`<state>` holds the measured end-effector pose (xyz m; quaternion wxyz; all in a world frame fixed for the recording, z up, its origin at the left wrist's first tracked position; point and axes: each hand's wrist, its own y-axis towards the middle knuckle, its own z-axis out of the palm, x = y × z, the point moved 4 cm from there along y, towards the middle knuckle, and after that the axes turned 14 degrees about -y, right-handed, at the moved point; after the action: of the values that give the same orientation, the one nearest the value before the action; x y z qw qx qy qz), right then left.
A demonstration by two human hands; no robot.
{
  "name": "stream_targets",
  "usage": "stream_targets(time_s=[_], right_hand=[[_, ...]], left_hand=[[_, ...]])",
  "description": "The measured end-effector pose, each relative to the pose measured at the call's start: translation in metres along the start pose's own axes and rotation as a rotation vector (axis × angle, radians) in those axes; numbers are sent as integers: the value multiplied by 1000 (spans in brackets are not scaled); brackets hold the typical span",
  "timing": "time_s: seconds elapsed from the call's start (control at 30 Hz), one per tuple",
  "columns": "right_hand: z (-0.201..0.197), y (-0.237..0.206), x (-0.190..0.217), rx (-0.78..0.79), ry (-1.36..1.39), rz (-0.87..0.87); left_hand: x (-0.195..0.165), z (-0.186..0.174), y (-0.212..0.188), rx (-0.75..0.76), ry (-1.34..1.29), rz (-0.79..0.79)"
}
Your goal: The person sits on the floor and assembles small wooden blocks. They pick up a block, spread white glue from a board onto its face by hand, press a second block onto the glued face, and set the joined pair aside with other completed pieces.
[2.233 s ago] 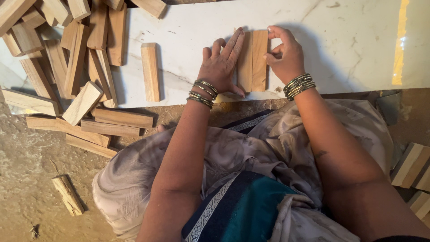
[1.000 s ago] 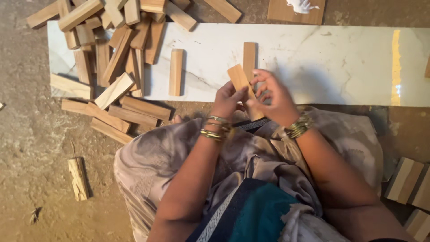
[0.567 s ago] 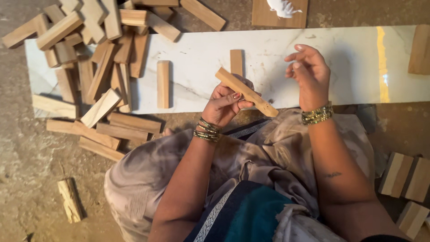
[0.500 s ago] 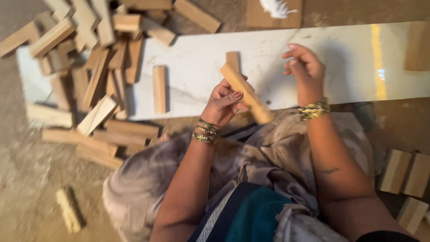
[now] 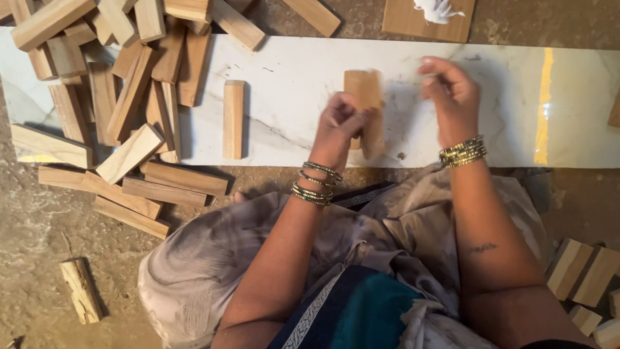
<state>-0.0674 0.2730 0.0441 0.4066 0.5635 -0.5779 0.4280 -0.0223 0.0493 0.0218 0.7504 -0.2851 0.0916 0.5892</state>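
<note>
My left hand (image 5: pixel 337 124) grips a light wooden block (image 5: pixel 369 106) by its lower end and holds it roughly upright over the white marble slab (image 5: pixel 290 77). The block is blurred, and a second block lying on the slab behind it cannot be told apart clearly. My right hand (image 5: pixel 452 97) hovers just right of the block, fingers loosely curled and apart, holding nothing. Both wrists wear bangles. A single block (image 5: pixel 234 119) lies alone on the slab to the left.
A loose pile of wooden blocks (image 5: pixel 123 77) covers the slab's left end and spills onto the stone floor. Several blocks (image 5: pixel 581 271) lie at the lower right. A flat board with a white blob (image 5: pixel 429 19) sits beyond the slab. A rough wood stub (image 5: pixel 81 291) lies lower left.
Both hands lifted a block off the slab. My right hand let go and moved right. My left hand turned the block from slanted to nearly upright.
</note>
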Motion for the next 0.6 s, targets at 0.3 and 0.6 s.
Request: stream_targets(time_s=[0.3, 0.6], right_hand=[[36, -30, 42, 247, 160, 168], [6, -29, 68, 331, -87, 23]], left_hand=[[-26, 0, -3, -116, 43, 84], [12, 0, -11, 434, 1044, 140]])
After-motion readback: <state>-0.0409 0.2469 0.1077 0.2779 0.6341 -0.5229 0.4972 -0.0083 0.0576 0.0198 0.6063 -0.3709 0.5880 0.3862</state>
